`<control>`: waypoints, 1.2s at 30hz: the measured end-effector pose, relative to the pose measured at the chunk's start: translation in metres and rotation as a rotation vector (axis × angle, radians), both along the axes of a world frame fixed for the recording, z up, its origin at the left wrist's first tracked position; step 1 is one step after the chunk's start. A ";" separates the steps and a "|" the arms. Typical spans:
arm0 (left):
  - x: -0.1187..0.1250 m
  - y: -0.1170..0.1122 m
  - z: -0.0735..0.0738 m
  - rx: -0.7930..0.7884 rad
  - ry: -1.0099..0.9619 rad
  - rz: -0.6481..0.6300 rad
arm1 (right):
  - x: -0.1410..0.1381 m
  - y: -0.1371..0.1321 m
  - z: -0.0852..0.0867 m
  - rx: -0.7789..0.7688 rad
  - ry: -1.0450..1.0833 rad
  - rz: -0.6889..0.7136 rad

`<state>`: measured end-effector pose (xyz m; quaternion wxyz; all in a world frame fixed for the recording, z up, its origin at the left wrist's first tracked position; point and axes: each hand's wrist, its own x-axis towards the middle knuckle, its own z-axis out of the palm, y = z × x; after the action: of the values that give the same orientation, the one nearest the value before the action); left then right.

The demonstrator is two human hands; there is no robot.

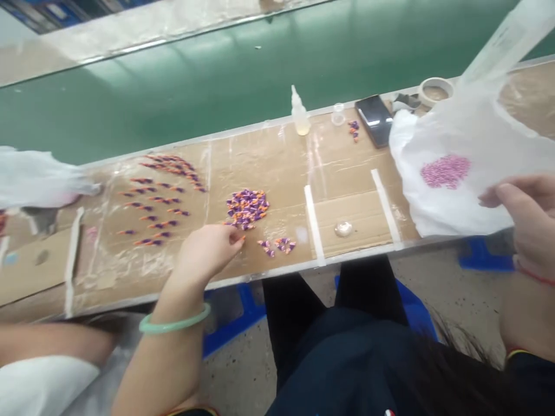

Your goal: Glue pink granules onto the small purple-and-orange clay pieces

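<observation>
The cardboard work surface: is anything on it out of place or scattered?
Mostly orderly. A few purple-and-orange pieces lie apart near the phone, far from the main pile by the left hand. The right hand holds a plastic bag of pink beads. No spill shows.

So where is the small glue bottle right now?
In the head view, the glue bottle stands upright at the workbench's far edge, beside the small clear cap, left of the phone.

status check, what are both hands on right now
Left hand at edge of purple-orange bead pile, fingertips pinched. Right hand gripping white plastic bag holding pink beads. Glue bottle and phone behind, clear of both.
</observation>
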<state>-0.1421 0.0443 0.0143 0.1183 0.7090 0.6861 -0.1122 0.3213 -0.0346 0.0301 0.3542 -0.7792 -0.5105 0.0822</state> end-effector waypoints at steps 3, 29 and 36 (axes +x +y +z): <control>0.001 0.005 0.002 0.020 -0.113 -0.016 | 0.017 0.008 -0.005 0.006 0.073 -0.135; 0.075 -0.042 -0.006 -0.013 -1.966 0.528 | 0.062 0.066 -0.054 -0.162 -0.267 0.493; 0.088 -0.059 -0.013 0.066 -1.824 0.391 | 0.061 0.071 -0.057 -0.151 -0.268 0.533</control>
<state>-0.0541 -0.0144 0.0008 0.6080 0.3981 0.4380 0.5292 0.3818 0.0362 -0.0271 0.1905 -0.6461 -0.7314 0.1063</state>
